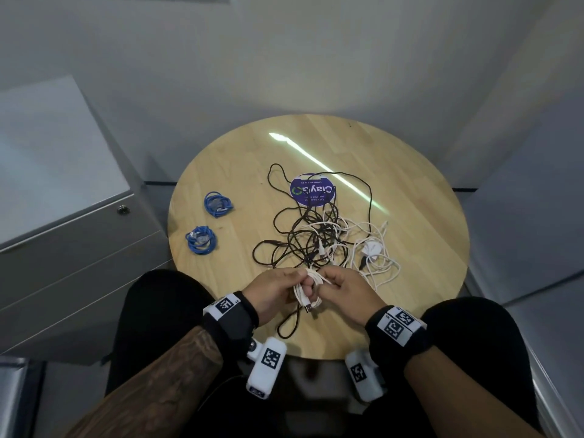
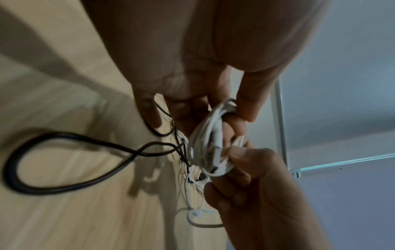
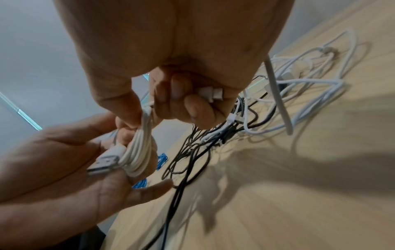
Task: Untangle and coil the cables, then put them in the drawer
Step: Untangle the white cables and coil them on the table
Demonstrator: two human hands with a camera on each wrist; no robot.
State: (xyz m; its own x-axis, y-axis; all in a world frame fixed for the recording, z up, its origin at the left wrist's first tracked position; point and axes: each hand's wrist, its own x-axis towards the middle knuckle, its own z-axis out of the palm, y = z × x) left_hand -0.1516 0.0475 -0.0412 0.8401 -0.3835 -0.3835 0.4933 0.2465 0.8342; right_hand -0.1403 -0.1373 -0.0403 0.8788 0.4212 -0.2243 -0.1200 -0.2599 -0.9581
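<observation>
Your left hand (image 1: pixel 274 290) and right hand (image 1: pixel 346 294) meet just above the near edge of the round wooden desk (image 1: pixel 410 216), both working one white cable coil (image 1: pixel 308 290). The left grip has its fingers threaded through the coil's loops, with the coil's USB plug (image 3: pixel 104 163) lying against the palm. The right grip pinches the top of the same coil between thumb and forefinger, and its curled lower fingers tuck a small white connector (image 3: pixel 210 92) against the palm.

Just beyond your hands, a tangle of black and white cables (image 1: pixel 319 238) sprawls across the desk's middle, partly over a purple round sticker (image 1: pixel 313 191). Two blue coiled cables (image 1: pixel 201 240) lie side by side on the desk's left part, well apart from the tangle. A grey drawer cabinet (image 1: pixel 72 235) stands left of the desk, its drawers closed.
</observation>
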